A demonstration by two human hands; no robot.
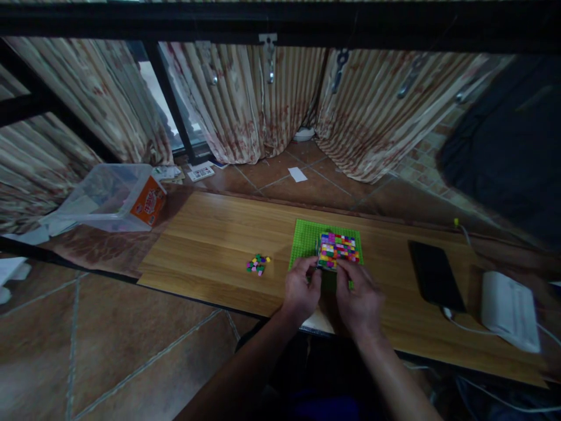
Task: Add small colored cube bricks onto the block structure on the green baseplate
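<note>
A block built of many small multicoloured toy bricks (339,248) sits on a green studded baseplate (304,235) on the wooden table. My left hand (302,290) is closed at the block's near left corner, fingertips against its side. On the near right side, my right hand (360,297) has thumb and index finger drawn together at the block's front edge. Whether a single loose brick is between those fingertips is too small to tell. To the left, a little pile of loose bricks (256,265) in pink, green, yellow and dark colours lies on the wood.
On the table's right lie a black phone (435,275) with a white cable and a white box-shaped device (511,310). A clear plastic bin (109,219) with an orange label stands beyond the left end. Striped curtains (236,105) hang behind the wooden table (210,234).
</note>
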